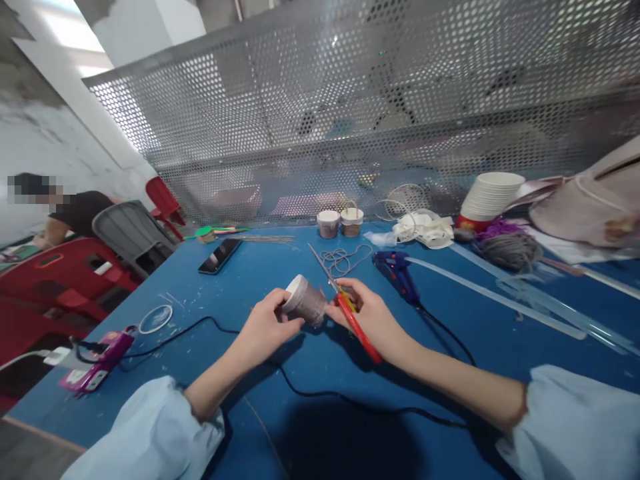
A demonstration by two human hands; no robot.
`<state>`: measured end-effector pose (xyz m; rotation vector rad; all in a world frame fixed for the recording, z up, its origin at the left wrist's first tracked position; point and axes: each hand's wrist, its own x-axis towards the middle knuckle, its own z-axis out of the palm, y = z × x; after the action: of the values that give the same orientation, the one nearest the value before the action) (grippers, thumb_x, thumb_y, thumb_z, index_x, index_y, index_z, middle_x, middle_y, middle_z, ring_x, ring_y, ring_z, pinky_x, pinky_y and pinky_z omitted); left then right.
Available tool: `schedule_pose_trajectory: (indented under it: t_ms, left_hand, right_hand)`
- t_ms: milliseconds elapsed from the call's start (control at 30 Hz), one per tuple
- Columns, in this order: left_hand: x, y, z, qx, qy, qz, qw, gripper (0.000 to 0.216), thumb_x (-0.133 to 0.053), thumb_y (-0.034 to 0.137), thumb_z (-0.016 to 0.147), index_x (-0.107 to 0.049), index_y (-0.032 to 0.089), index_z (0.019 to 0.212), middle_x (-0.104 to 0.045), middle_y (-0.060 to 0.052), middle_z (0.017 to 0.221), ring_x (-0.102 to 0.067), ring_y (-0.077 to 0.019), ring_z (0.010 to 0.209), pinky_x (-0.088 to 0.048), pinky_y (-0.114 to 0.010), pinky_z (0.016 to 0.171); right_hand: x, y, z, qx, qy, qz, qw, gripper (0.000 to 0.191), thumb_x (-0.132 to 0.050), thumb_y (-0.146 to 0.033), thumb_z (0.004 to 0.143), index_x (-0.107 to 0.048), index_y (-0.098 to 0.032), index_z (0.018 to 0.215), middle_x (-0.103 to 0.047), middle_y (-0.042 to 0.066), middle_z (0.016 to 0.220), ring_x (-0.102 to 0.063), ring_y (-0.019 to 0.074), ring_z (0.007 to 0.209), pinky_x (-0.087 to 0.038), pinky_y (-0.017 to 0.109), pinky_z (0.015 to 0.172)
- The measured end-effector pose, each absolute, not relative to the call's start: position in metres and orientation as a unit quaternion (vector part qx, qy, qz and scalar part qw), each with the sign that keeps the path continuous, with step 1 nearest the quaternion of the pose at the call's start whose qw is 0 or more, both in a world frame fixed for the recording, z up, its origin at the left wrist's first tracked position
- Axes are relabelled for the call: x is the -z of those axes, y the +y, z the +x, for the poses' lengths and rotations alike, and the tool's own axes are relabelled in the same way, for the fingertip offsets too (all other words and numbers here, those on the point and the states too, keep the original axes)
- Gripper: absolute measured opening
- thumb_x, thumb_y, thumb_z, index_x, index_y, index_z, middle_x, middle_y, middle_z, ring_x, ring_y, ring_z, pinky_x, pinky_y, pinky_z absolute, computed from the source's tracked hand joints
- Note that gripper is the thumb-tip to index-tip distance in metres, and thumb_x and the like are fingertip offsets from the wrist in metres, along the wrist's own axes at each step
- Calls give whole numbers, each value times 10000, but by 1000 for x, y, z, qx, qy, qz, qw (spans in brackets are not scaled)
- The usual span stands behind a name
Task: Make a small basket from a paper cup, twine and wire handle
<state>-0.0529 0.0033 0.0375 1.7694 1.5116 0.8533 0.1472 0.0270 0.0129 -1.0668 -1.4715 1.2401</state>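
Blue table (pixel 210 293); on it phone (pixel 220 256), glue gun (pixel 397 270), stacked cups (pixel 487 197).

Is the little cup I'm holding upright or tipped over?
Tipped on its side: the cup lies sideways in the left hand, white end up-left, other end toward the right hand holding scissors.

Blue table (pixel 280 440), perforated metal screen (pixel 350 120), red chairs (pixel 60 273)

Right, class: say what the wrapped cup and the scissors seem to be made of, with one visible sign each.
Cup: probably paper, matte white rim; grey fibrous wrap looks like yarn. Scissors: thin grey blades, likely metal; glossy red handles, probably plastic.
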Motion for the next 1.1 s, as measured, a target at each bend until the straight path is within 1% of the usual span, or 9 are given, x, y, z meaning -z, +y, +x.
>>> schedule_pose_trajectory:
  t_ms: [167, 300, 500, 633, 767, 833, 933, 1033, 1100]
  left_hand:
    - [-41, 1, -49, -351, 556, 679, 326, 89, -548, 232, 741, -595, 165, 778, -514, 25, 701, -459, -123, 644, -361, -233, 604]
    - [-43, -1, -47, -358, 543, 694, 308, 144, -513, 252, 791, -619, 168, 742, -545, 2, 747, -488, -137, 703, -376, -241, 651]
    - [-42, -3, -51, -361, 533, 704, 300, 200, -499, 280, 847, -632, 167, 749, -542, -3, 748, -486, -133, 695, -367, -234, 641]
    - [-45, -3, -57, -378, 533, 698, 294, 178, -522, 278, 842, -624, 167, 748, -526, 1, 757, -473, -129, 695, -357, -232, 636]
    - [-50, -2, -63, -388, 526, 687, 318, 151, -548, 266, 817, -647, 165, 764, -534, 3, 752, -473, -127, 693, -364, -231, 647]
    - [-51, -1, -66, -398, 520, 672, 345, 135, -570, 263, 803, -658, 164, 775, -545, 4, 755, -483, -126, 701, -374, -229, 652]
    - [-47, 1, -68, -425, 514, 633, 393, 98, -608, 243, 786, -657, 163, 758, -556, 11, 753, -499, -115, 694, -396, -220, 644]
    - [-39, 1, -64, -469, 505, 569, 449, 76, -644, 236, 779, -665, 163, 775, -595, 9, 772, -548, -110, 688, -455, -229, 672]
    - [-35, 0, -58, -506, 502, 510, 481, 99, -681, 253, 758, -669, 163, 797, -625, 1, 794, -588, -116, 698, -501, -250, 709]
  right_hand:
    - [-12, 23, 140, -473, -628, -411, 461, 464, -733, -284, 675, -539, -202, 1089, -606, -11, 839, -564, 144, 731, -485, 283, 686]
    - [-7, 22, 135, -480, -632, -402, 457, 419, -692, -221, 665, -546, -187, 1057, -661, 24, 896, -614, 170, 808, -497, 317, 761]
    - [-5, 22, 142, -519, -599, -431, 432, 440, -642, -169, 614, -547, -179, 1044, -668, 7, 814, -641, 163, 730, -509, 279, 656]
    - [-2, 17, 161, -516, -604, -447, 411, 471, -620, -188, 650, -536, -204, 1113, -680, 7, 845, -659, 163, 735, -518, 270, 637]
    - [-4, 9, 182, -470, -656, -464, 365, 425, -660, -310, 703, -555, -198, 1099, -696, 35, 868, -672, 190, 793, -540, 328, 755]
    - [-6, 4, 191, -449, -677, -472, 343, 440, -672, -342, 707, -559, -205, 1109, -699, 36, 854, -669, 194, 763, -547, 329, 729]
    - [-9, -4, 199, -447, -692, -473, 311, 451, -672, -325, 712, -558, -229, 1137, -698, 26, 823, -665, 190, 720, -542, 285, 606]
    - [-10, -11, 200, -448, -713, -467, 269, 447, -664, -294, 741, -553, -245, 1171, -685, 5, 762, -640, 164, 629, -510, 241, 513]
    - [-9, -13, 198, -419, -737, -465, 253, 423, -658, -284, 760, -558, -245, 1169, -675, -3, 734, -621, 152, 582, -506, 234, 498]
